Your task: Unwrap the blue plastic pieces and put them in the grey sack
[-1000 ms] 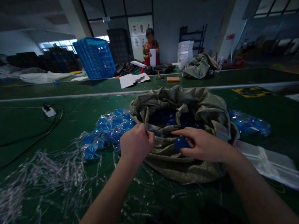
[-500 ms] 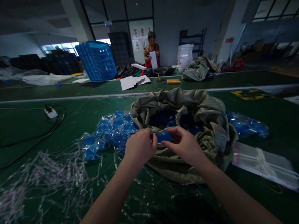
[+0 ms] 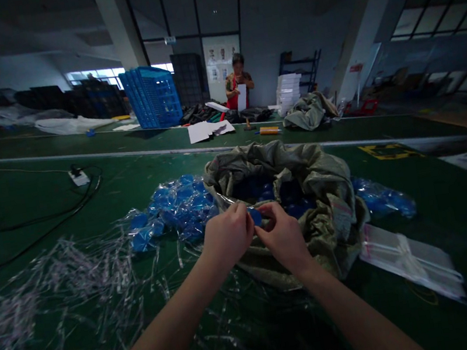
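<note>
My left hand and my right hand meet over the near rim of a grey-green woven sack. Between their closed fingers is a small round blue piece. A clear film strip stretches up and left from my left fingers. Several dark blue pieces lie inside the sack's open mouth. Left of the sack is a pile of blue pieces in clear wrapping; more wrapped ones lie on its right.
Clear strips cover the green table at left. A stack of clear bags lies at right. Farther back are a power socket, blue crates, white sheets, an orange roll and a person holding a white box.
My hands have drawn closer together around the blue piece, which is now more covered by my fingers. The clear film at my left hand shows more. The person's white box has tilted.
</note>
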The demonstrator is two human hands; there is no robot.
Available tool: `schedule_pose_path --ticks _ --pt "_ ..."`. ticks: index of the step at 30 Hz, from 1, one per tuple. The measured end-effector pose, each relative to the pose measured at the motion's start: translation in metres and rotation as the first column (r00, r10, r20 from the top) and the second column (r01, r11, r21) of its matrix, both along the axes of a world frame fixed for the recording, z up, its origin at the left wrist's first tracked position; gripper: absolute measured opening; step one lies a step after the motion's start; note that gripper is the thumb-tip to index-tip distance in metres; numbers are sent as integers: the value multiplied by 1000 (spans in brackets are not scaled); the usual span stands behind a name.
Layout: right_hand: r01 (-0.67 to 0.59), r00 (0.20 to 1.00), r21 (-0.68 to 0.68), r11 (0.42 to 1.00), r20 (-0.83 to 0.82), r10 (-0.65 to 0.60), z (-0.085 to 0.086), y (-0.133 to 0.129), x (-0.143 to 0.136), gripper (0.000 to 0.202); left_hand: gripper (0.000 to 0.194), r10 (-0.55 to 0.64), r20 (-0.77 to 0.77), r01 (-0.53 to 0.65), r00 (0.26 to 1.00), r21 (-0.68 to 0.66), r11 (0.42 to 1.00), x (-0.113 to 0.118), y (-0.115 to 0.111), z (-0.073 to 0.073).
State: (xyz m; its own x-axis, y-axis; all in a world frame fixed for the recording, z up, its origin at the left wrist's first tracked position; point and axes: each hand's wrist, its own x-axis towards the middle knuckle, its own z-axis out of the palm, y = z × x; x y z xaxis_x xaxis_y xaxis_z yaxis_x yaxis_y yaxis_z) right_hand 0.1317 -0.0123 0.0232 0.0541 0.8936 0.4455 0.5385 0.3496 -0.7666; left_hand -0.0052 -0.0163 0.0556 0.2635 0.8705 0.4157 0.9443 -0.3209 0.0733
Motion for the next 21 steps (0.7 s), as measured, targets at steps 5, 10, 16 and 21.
schedule_pose_path --ticks 5,10,16,21 --pt "78 989 -43 996 -123 -82 -2 1 1 57 24 -64 -8 65 998 35 997 6 -4 -1" --pt "-10 963 -22 1000 -271 3 -8 5 0 63 26 -127 -30 129 991 61 990 7 -5 -2" --pt "-186 730 -110 976 -681 62 -13 16 1 72 27 -264 56 260 963 75 963 4 -6 1" --pt "-195 683 -91 977 -728 68 0 15 5 76 26 -254 406 174 878 224 959 -23 -2 19"
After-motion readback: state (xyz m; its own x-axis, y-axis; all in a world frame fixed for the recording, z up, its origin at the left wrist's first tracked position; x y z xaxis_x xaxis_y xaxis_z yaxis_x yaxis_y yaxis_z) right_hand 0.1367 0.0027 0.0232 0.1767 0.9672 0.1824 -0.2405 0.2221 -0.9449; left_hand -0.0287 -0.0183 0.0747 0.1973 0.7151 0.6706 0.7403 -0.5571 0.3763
